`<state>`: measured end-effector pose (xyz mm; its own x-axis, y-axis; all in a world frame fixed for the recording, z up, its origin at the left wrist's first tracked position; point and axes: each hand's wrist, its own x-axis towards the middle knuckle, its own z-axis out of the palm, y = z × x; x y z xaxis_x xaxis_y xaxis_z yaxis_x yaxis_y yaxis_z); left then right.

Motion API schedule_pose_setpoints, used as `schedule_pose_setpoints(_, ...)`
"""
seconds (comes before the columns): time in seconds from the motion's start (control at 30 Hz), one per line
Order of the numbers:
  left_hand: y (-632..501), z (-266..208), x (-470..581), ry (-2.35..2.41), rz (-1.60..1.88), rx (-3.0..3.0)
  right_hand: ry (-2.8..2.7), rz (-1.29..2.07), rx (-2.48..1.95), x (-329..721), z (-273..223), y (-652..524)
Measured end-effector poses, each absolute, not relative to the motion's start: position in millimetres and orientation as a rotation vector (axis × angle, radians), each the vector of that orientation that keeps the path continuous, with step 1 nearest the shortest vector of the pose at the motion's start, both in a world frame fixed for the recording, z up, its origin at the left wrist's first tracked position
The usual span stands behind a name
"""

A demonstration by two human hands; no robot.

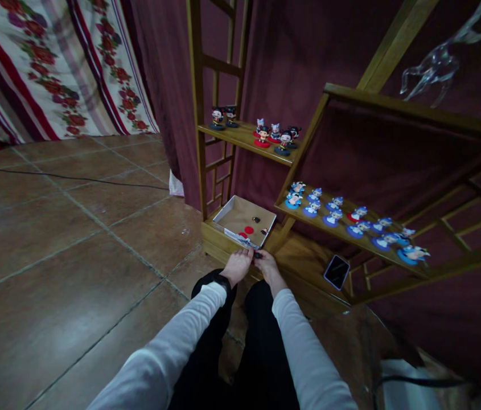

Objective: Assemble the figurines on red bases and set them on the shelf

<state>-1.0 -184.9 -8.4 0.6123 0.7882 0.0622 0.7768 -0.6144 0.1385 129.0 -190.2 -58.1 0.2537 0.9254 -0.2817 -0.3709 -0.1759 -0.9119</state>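
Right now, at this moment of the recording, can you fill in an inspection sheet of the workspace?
Surface: low wooden ledge, with an open box on it.
Job's things: red discs and small dark items in the box; a small dark piece at the fingertips; figurines on two shelves above.
Clutter: phone on the ledge.
Hands: left hand and right hand close together at the dark piece; exact grip too small to tell.
Cables: thin dark cable across the tiled floor.
Surroundings: floral curtain and a clear animal ornament.
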Motion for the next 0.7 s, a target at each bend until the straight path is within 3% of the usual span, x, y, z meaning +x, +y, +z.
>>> schedule_pose_setpoints(0.5,-185,-13,-1,1.298,0.317,2.621,-0.635,1.292,-1.256,129,-55,-192)
schedule_pose_setpoints(0.7,-176,-25,-4,1.358,0.461,2.318,-0.62,1.316,-1.225,128,-55,-193)
